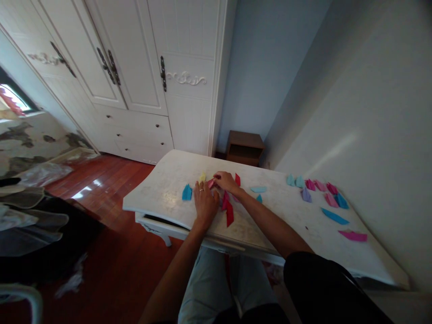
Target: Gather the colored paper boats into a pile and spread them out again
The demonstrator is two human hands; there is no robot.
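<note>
A small piece of pink folded paper (210,183) lies between my two hands near the table's middle. My right hand (225,181) pinches it from the right with closed fingertips. My left hand (205,204), with a ring on one finger, holds it at the left; its thumb and fingertips partly cover the paper. Beside the left hand stand a blue folded paper (186,192) and a yellow one (202,177). Red paper strips (230,214) and a magenta piece (225,200) lie just right of it. Behind my right wrist is another red piece (238,179).
The white table (162,184) has several folded papers at its right end, including a blue strip (335,216) and a magenta strip (353,236). Light-blue paper (258,189) lies beyond my right forearm. A white wardrobe (189,49) and a brown nightstand (245,141) stand behind.
</note>
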